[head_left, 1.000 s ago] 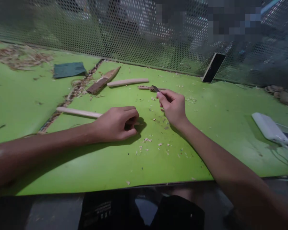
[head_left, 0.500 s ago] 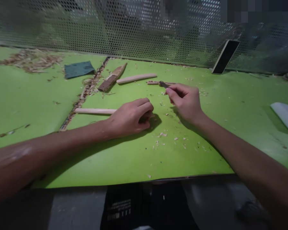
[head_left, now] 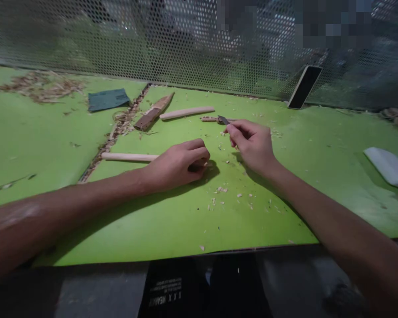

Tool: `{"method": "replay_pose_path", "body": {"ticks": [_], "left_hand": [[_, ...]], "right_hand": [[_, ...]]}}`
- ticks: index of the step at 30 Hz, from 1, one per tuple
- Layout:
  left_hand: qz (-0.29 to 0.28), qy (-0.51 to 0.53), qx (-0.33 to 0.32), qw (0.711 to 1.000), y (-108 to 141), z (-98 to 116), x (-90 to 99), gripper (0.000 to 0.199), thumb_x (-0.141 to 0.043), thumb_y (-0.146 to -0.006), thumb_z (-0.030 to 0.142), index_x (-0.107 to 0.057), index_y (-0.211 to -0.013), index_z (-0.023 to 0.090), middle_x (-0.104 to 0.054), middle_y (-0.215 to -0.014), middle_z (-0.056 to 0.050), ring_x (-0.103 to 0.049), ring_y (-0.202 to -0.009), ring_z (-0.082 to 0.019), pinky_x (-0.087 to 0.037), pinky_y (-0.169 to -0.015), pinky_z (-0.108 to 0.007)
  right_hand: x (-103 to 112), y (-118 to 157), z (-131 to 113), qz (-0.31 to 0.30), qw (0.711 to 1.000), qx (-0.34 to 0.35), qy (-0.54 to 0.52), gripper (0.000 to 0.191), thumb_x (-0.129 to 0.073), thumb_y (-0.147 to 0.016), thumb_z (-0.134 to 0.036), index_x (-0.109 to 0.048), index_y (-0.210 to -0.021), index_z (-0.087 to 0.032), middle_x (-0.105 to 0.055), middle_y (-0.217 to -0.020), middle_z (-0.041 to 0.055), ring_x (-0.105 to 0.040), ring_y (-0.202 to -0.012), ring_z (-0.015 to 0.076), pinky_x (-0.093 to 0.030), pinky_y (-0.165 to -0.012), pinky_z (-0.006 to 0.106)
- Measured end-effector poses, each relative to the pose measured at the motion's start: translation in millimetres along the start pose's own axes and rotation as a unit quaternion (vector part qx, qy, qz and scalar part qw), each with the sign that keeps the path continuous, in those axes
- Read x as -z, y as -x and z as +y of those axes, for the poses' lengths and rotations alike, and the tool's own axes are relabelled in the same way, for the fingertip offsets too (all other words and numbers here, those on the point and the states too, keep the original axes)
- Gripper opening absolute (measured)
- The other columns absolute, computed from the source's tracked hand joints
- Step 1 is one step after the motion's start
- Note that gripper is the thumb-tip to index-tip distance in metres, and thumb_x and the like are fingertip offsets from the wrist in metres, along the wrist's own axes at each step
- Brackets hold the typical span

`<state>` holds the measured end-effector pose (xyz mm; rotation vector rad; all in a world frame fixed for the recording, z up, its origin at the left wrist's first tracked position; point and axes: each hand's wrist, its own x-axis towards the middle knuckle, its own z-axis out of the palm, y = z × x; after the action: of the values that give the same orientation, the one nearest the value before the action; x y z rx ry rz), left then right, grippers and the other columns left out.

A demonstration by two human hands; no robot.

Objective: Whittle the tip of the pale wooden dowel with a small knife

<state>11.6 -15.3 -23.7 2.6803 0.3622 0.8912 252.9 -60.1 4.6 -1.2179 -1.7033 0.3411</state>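
My left hand (head_left: 179, 162) is closed around a pale wooden stick (head_left: 129, 157) that lies low over the green table. Much of the stick is hidden by the palm; its tip barely shows past the fingers. Thumb and fingers of my right hand (head_left: 254, 143) pinch a small dark metal tool (head_left: 223, 120), its exact kind unclear. The tool's head is over a thin brownish stick (head_left: 208, 119), whose right part runs behind my hand; whether they touch I cannot tell. Another pale wooden stick (head_left: 187, 113) rests farther back, beside a pointed brown piece of wood (head_left: 154, 112).
A dark green sheet (head_left: 108, 100) and a heap of shavings (head_left: 40, 85) lie at the left. A phone (head_left: 305, 87) leans on the perforated metal screen (head_left: 185, 48). At the right is a white object (head_left: 388, 167). Small wood chips (head_left: 220, 190) dot the table.
The whole view has shifted slightly. Both hands keep their grips, and the right hand with its tool has hardly moved relative to the table.
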Motion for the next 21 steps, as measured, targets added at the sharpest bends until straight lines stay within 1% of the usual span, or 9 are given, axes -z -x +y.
{"method": "replay_pose_path", "body": {"ticks": [2,5,7,9,11,13,16,19,21], "left_hand": [[0.002,0.002,-0.004,1.0,0.6,-0.9,-0.2,0.005,-0.07,-0.094,0.009,-0.071,-0.098,0.012,-0.07,-0.101,-0.008,-0.067,-0.079,-0.012,-0.055,-0.068,-0.019],[0.001,0.017,-0.012,1.0,1.6,-0.7,-0.6,0.001,-0.073,-0.097,0.012,-0.073,-0.097,0.011,-0.07,-0.1,-0.008,-0.07,-0.081,-0.013,-0.058,-0.072,-0.02],[0.003,0.022,-0.011,1.0,2.3,-0.7,-0.9,0.006,-0.073,-0.099,0.015,-0.073,-0.094,0.011,-0.07,-0.098,-0.007,-0.07,-0.08,-0.013,-0.058,-0.072,-0.02],[0.006,0.019,-0.01,1.0,2.9,-1.5,-1.3,0.009,-0.073,-0.101,0.016,-0.073,-0.093,0.011,-0.069,-0.097,-0.007,-0.069,-0.079,-0.013,-0.057,-0.071,-0.021],[0.009,0.019,-0.012,1.0,3.3,-3.0,-1.8,0.009,-0.073,-0.1,0.016,-0.072,-0.093,0.011,-0.069,-0.097,-0.007,-0.069,-0.08,-0.013,-0.056,-0.071,-0.021],[0.006,0.019,-0.014,1.0,3.5,-4.6,-2.2,0.009,-0.073,-0.1,0.015,-0.072,-0.092,0.011,-0.069,-0.097,-0.008,-0.069,-0.079,-0.013,-0.055,-0.07,-0.021],[0.001,0.012,-0.011,1.0,3.8,-6.2,-1.7,0.009,-0.072,-0.1,0.016,-0.072,-0.092,0.011,-0.068,-0.095,-0.007,-0.067,-0.076,-0.013,-0.053,-0.068,-0.021],[-0.011,-0.005,0.005,1.0,3.8,-7.8,0.3,0.011,-0.072,-0.101,0.018,-0.073,-0.093,0.012,-0.067,-0.094,-0.007,-0.066,-0.077,-0.013,-0.053,-0.069,-0.022],[-0.015,-0.012,0.012,1.0,3.4,-9.1,1.9,0.012,-0.073,-0.101,0.02,-0.072,-0.093,0.012,-0.067,-0.094,-0.007,-0.065,-0.077,-0.013,-0.052,-0.069,-0.022]], "right_hand": [[-0.7,0.7,-1.8,-0.005,1.0,-0.004,0.004,0.029,-0.07,-0.107,-0.046,-0.075,-0.091,-0.022,-0.061,-0.073,-0.0004,-0.051,-0.064,0.0151,-0.039,-0.06,0.031],[-2.5,2.0,-2.5,-0.026,1.0,-0.01,0.005,0.023,-0.069,-0.106,-0.04,-0.077,-0.094,-0.022,-0.063,-0.075,0.0006,-0.051,-0.066,0.0155,-0.039,-0.06,0.031],[-1.5,2.0,-3.4,-0.062,0.998,-0.02,0.004,0.014,-0.07,-0.103,-0.032,-0.078,-0.099,-0.021,-0.067,-0.079,0.0015,-0.053,-0.068,0.016,-0.04,-0.061,0.031],[3.5,0.1,-6.0,-0.121,0.992,-0.029,0.016,0.009,-0.072,-0.096,-0.023,-0.078,-0.101,-0.02,-0.07,-0.085,0.0028,-0.056,-0.072,0.0168,-0.041,-0.064,0.032],[12.2,-4.0,-10.1,-0.205,0.977,-0.046,0.041,0.011,-0.073,-0.089,-0.015,-0.079,-0.098,-0.019,-0.072,-0.087,0.0035,-0.059,-0.074,0.0175,-0.042,-0.067,0.033],[22.3,-9.2,-14.8,-0.282,0.953,-0.082,0.072,0.013,-0.071,-0.086,-0.011,-0.078,-0.092,-0.02,-0.07,-0.081,0.0021,-0.058,-0.07,0.0168,-0.04,-0.065,0.033],[32.6,-14.9,-19.6,-0.338,0.926,-0.126,0.114,0.015,-0.069,-0.086,-0.007,-0.076,-0.086,-0.02,-0.062,-0.068,-0.0016,-0.051,-0.063,0.0151,-0.035,-0.062,0.032],[33.6,-15.5,-20.6,-0.383,0.902,-0.142,0.142,0.02,-0.064,-0.085,-0.004,-0.071,-0.082,-0.022,-0.064,-0.069,-0.0013,-0.053,-0.063,0.0159,-0.034,-0.063,0.033],[31.4,-14.7,-20.1,-0.393,0.893,-0.135,0.172,0.02,-0.063,-0.083,-0.003,-0.065,-0.077,-0.023,-0.066,-0.071,-0.0006,-0.055,-0.065,0.0171,-0.035,-0.063,0.034]]}}
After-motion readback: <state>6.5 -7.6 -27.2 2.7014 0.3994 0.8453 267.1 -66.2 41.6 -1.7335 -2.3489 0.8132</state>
